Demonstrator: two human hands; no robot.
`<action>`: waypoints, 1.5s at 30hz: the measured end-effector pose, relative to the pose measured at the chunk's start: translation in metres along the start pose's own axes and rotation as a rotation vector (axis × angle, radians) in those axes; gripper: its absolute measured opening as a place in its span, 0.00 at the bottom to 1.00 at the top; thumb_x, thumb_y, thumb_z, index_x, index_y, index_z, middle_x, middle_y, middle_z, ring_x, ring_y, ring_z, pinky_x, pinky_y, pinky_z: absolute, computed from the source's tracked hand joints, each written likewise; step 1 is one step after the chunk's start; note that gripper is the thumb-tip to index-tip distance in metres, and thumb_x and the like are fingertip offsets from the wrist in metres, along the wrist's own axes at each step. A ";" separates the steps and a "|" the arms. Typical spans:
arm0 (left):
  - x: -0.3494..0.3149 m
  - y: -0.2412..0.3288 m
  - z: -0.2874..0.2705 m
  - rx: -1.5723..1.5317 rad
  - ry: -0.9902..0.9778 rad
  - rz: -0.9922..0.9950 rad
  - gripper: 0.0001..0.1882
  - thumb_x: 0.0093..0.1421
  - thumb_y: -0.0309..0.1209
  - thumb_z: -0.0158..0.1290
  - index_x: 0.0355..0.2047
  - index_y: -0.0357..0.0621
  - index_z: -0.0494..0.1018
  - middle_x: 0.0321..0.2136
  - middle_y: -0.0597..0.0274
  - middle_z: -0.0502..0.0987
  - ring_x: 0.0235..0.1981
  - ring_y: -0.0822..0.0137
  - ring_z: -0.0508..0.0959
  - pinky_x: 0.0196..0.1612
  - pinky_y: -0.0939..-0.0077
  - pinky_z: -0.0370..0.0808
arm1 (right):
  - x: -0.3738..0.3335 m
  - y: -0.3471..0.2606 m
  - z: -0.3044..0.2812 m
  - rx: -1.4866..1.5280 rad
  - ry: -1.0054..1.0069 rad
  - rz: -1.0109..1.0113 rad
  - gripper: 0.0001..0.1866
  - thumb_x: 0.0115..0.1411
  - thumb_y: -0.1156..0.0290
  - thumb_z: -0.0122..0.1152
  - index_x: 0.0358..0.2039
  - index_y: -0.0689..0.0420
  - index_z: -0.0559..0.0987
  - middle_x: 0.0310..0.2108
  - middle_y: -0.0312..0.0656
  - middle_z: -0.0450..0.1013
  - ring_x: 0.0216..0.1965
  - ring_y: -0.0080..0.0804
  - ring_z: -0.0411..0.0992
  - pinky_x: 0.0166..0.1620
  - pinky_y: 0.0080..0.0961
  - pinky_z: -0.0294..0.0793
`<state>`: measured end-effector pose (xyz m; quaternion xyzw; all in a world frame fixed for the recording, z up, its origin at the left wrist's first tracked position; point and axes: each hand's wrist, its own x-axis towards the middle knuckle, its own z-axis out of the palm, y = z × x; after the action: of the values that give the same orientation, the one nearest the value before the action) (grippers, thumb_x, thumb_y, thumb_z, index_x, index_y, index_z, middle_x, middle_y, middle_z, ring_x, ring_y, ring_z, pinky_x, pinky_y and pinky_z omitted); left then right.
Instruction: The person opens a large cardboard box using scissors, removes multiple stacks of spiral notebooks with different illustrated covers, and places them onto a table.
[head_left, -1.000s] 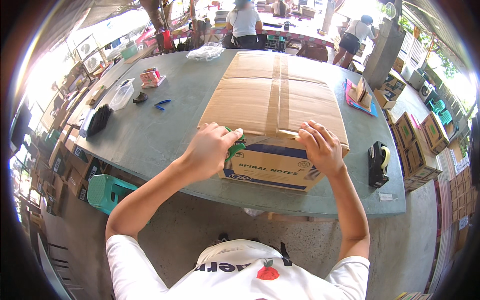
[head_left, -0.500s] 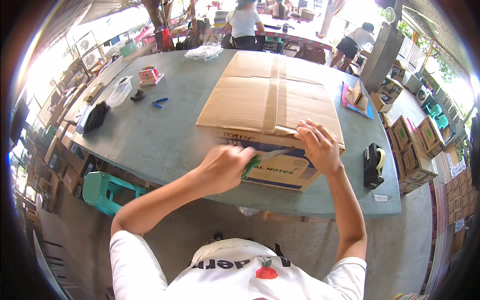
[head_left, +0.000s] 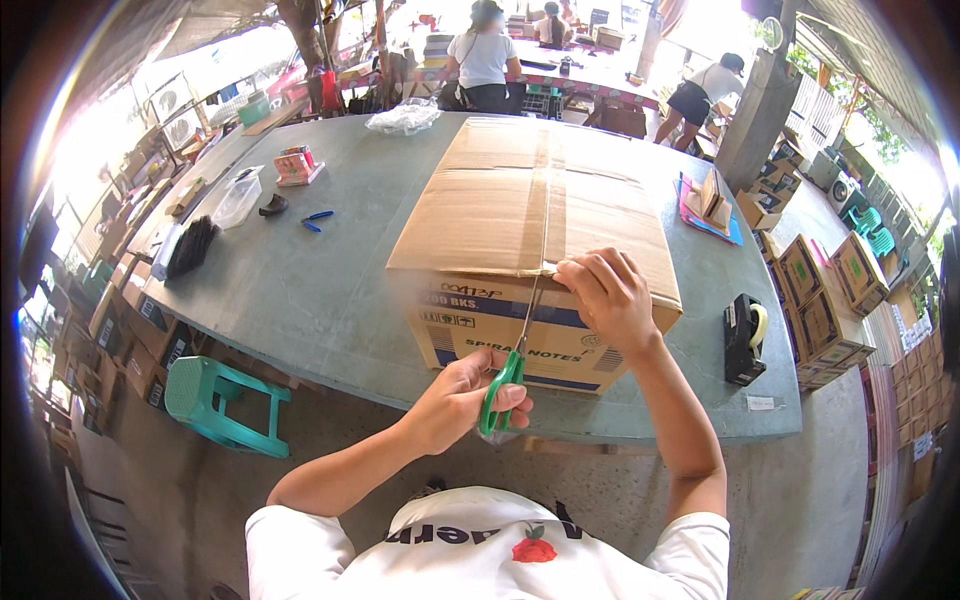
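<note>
Cardboard box (head_left: pixel 535 215) sits at the near edge of the grey surface (head_left: pixel 330 290), flaps closed, a tape seam running down the top centre. Green-handled scissors (head_left: pixel 508 372) are in the left hand (head_left: pixel 462 402), fingers closed through the handles; blades point up at the box's front top edge, right at the seam. Right hand (head_left: pixel 607 297) rests on that same edge — fingers curled onto the flap, gripping nothing else. Outward: black tape dispenser (head_left: pixel 743 338) to the right on the surface, stack of coloured booklets (head_left: pixel 708 200) past it. Left side has a blue pen (head_left: pixel 317 219), clear plastic tub (head_left: pixel 237 201), black bundle (head_left: pixel 190 246). Green plastic stool (head_left: pixel 215 401) on the floor below. Other people stand at a far table.
</note>
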<state>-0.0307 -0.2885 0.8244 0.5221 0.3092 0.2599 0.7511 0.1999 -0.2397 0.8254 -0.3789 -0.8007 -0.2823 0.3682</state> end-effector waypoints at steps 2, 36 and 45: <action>0.009 -0.001 0.000 -0.047 0.011 0.069 0.24 0.52 0.36 0.55 0.44 0.35 0.63 0.33 0.51 0.74 0.32 0.61 0.76 0.37 0.71 0.71 | 0.001 -0.001 0.000 -0.004 0.016 -0.021 0.10 0.44 0.73 0.58 0.31 0.54 0.74 0.26 0.32 0.67 0.32 0.27 0.68 0.36 0.25 0.70; 0.027 0.028 -0.028 1.192 0.679 1.010 0.24 0.44 0.24 0.60 0.43 0.42 0.68 0.29 0.62 0.74 0.31 0.66 0.73 0.37 0.71 0.67 | 0.009 -0.008 0.003 0.189 0.074 0.300 0.02 0.49 0.75 0.58 0.25 0.54 0.74 0.22 0.34 0.70 0.30 0.31 0.69 0.34 0.28 0.69; 0.077 0.045 -0.058 1.507 0.494 1.168 0.22 0.41 0.21 0.57 0.39 0.45 0.68 0.28 0.65 0.75 0.30 0.65 0.73 0.37 0.72 0.61 | 0.006 -0.008 -0.002 0.181 0.041 0.252 0.03 0.48 0.75 0.59 0.24 0.53 0.74 0.23 0.33 0.68 0.30 0.32 0.68 0.36 0.29 0.70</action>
<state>-0.0244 -0.1827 0.8367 0.8661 0.2356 0.4269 -0.1104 0.1913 -0.2431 0.8301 -0.4357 -0.7613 -0.1685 0.4497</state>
